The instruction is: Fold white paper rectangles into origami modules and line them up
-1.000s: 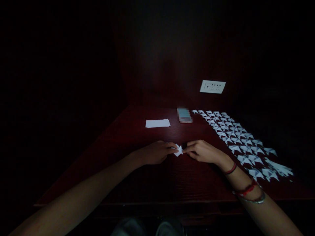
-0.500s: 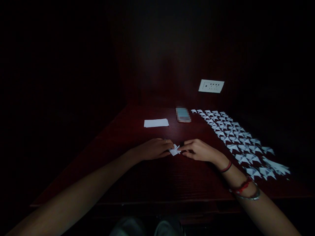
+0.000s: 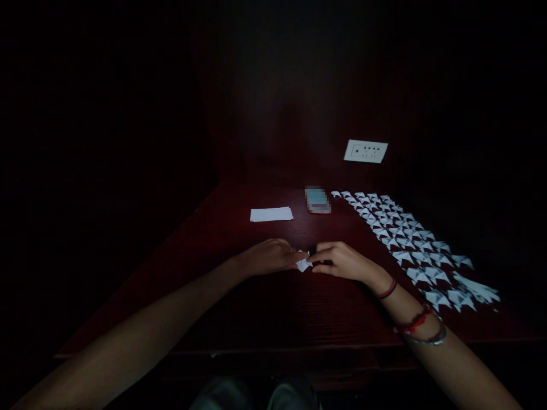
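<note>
A small folded white paper piece (image 3: 303, 265) lies on the dark red table (image 3: 239, 319) between my two hands. My left hand (image 3: 273, 256) reaches in from the left, its fingers pressed together over the paper's upper left part and hiding some of it. From the other side, my right hand (image 3: 337, 261) has its index fingertip on the paper's right edge, with the thumb lower down beside it. Both hands hold the paper low against the tabletop. The finer folds are too small and dim to make out.
Several rows of folded white paper figures (image 3: 401, 232) run along the table's right side, with a bundle of paper strips (image 3: 476, 287) beside them. A stack of white paper (image 3: 271, 214) and a phone (image 3: 317, 200) lie further back. A socket plate (image 3: 366, 151) is on the wall.
My left fingers have straightened and slid right across the paper, covering more of its top. My right hand stays at the paper's right edge, shifted slightly.
</note>
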`<state>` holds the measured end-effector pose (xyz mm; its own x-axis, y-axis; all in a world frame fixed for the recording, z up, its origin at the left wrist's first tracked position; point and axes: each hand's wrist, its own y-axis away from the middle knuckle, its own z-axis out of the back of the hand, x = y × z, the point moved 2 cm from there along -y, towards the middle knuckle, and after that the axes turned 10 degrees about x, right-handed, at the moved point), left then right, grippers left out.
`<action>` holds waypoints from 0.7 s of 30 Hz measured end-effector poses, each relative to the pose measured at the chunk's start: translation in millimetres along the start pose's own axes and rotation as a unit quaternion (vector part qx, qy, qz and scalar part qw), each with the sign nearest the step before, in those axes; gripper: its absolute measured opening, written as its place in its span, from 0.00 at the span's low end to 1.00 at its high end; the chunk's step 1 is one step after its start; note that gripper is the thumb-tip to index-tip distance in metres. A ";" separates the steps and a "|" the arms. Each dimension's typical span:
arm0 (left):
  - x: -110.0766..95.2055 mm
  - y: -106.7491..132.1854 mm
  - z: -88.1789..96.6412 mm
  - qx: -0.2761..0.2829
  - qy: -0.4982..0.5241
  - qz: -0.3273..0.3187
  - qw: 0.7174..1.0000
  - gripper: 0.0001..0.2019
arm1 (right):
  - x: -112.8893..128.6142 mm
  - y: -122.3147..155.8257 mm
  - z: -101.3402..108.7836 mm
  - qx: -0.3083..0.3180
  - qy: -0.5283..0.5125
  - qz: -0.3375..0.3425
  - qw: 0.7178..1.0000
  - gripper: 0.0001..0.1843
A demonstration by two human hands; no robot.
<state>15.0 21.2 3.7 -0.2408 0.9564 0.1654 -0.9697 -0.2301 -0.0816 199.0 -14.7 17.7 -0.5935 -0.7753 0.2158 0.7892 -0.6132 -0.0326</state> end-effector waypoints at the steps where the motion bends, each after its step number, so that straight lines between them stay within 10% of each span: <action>1: -0.2 -0.4 -0.5 -0.009 -0.006 -0.007 1.000 0.14 | -0.5 0.1 -0.4 -0.002 0.000 -0.002 1.000 0.13; 21: -2.0 -0.8 4.7 -0.106 0.337 0.189 0.916 0.15 | -13.4 -10.4 -6.7 -0.129 -0.189 -0.113 0.967 0.12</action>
<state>16.1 18.6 8.0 -0.4089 0.7268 -0.5518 -0.7759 -0.5952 -0.2090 197.8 1.1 8.6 -0.6073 -0.5362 0.5863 0.5516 -0.8156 -0.1747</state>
